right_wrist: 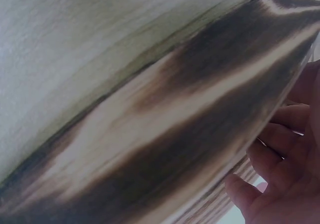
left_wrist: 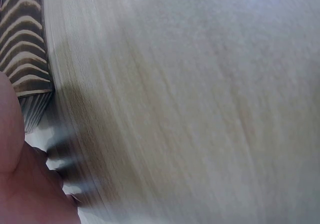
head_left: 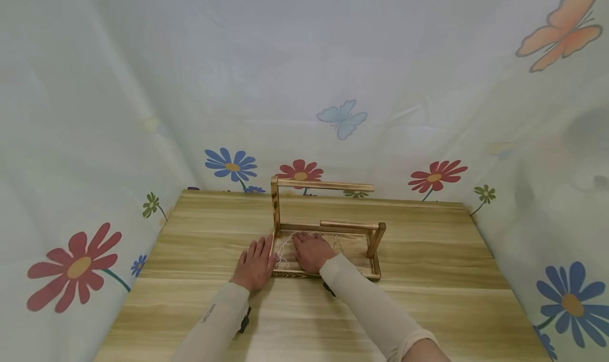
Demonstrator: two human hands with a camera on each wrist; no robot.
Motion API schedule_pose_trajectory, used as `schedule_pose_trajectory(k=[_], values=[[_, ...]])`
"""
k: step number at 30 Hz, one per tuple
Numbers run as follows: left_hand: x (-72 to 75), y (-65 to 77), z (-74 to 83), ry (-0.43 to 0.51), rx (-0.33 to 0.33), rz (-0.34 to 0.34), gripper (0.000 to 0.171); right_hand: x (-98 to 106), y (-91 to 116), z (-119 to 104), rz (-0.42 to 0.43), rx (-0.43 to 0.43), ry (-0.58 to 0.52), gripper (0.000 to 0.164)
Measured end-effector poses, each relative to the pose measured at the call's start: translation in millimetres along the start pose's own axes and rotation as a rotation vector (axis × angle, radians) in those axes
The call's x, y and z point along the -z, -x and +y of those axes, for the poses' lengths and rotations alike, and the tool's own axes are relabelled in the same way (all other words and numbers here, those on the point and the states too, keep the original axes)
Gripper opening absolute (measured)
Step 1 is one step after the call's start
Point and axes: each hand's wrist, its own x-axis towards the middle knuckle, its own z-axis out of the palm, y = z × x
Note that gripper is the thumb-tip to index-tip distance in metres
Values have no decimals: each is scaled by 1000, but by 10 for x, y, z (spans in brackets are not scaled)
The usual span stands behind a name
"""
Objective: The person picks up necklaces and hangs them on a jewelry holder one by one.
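A brown wooden stand (head_left: 275, 209), with a shallow tray base (head_left: 295, 274) and two horizontal bars at different heights, sits on the table. My left hand (head_left: 255, 265) lies with its fingers straight along the tray's left end, thumb side against the wood. In the left wrist view, part of that hand (left_wrist: 30, 189) shows beside the dark-striped wood (left_wrist: 22, 44). Over the front rim, my right hand (head_left: 311, 252) reaches into the tray, fingers loosely bent in the right wrist view. Thin white cord (head_left: 282, 257) lies loose in the tray between both hands, and another strand (head_left: 337, 241) lies right of my right hand.
The upper bar (head_left: 328, 185) runs right from the tall left post, above the back of the tray. A lower bar (head_left: 349, 224) extends left from the short right post (head_left: 376, 240). Flower-printed cloth (head_left: 285, 140) stands behind the wood-grain table (head_left: 428, 246) and at its sides.
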Motion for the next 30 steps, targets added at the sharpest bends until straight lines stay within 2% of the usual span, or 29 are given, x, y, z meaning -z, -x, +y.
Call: schedule_pose_trajectory(k=[7,14,20,25,30], values=[[-57,-39,-90,55,-6,4,65,-23,-49,8,10,3,6,57],[-124,-112,-217,57,1,7,65,-34,-70,30,25,-15,-33,56],[-167,-113,-237,51,-1,4,65,-86,-91,32,27,-8,-50,56],[-157,-80,-158,37,6,-8,63,-145,-137,28,84,-22,-81,52],[-105,-54,-104,46,8,-10,64,-144,-186,-3,229,-28,-180,34]])
